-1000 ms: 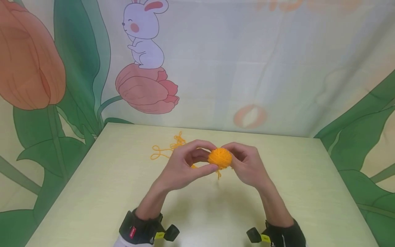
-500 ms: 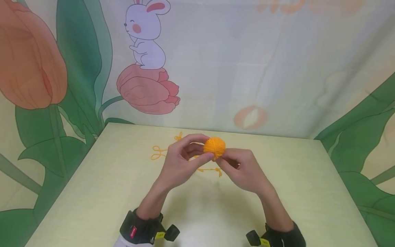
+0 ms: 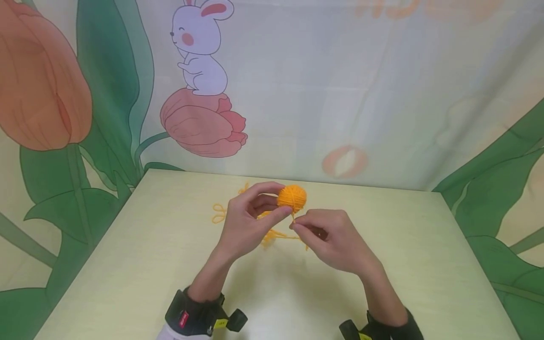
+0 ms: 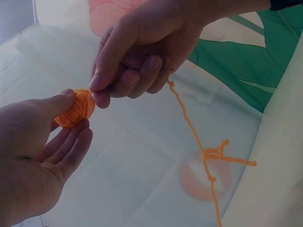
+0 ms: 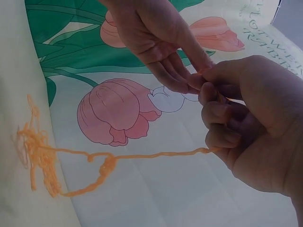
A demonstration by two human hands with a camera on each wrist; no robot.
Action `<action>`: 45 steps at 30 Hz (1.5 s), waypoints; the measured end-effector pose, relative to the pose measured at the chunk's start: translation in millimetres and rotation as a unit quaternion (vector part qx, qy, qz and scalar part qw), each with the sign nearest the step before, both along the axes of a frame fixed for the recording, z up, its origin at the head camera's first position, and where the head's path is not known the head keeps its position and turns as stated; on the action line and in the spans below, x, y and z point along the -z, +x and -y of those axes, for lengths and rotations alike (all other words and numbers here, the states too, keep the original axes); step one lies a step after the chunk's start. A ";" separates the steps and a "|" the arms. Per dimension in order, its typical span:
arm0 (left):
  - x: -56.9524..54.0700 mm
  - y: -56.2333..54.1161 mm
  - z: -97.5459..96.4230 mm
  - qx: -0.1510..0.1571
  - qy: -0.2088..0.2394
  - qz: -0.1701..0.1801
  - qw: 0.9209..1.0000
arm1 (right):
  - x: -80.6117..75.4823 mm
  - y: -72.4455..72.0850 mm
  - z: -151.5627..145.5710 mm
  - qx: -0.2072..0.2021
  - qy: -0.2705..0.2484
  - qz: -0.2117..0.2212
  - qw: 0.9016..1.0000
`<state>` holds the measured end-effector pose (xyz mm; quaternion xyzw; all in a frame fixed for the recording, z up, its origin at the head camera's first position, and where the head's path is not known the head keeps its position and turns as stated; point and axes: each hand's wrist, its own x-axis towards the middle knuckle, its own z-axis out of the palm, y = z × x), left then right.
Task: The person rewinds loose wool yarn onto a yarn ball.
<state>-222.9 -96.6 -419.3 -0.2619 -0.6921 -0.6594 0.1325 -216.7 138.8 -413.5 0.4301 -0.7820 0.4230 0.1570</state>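
A small ball of orange yarn (image 3: 292, 198) is held above the table between the thumb and fingers of my left hand (image 3: 248, 219). Just below and right of it, my right hand (image 3: 335, 238) pinches the yarn strand (image 3: 293, 217) that comes off the ball. In the left wrist view the ball (image 4: 78, 109) shows its wound strands, with the right thumb and forefinger close beside it. A loose strand (image 5: 161, 154) runs out of the curled right fingers, with a knotted tangle partway along it, to a yarn heap (image 5: 41, 158) on the table.
Loose yarn loops (image 3: 219, 213) lie on the pale table (image 3: 148, 255) beyond my left hand. Behind the table's far edge hangs a curtain (image 3: 297, 94) printed with tulips and a rabbit. Dark wrist straps (image 3: 193, 309) with small cameras sit on both wrists.
My left hand has raised the yarn ball and shifted it slightly left. My right hand has moved from the ball's side to below it, drawing a short strand away.
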 end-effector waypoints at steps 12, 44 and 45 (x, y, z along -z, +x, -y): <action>3.0 -1.6 -0.3 -0.002 -0.002 -0.010 1.000 | -5.6 6.0 -1.7 -0.017 -0.018 -0.009 1.000; 5.7 -0.8 -3.2 0.138 -0.079 -0.020 0.987 | -13.9 4.3 -15.8 0.037 -0.123 0.053 0.990; 5.2 -0.5 -3.2 0.145 -0.080 -0.018 0.986 | -12.8 3.1 -16.5 0.038 -0.121 0.053 0.990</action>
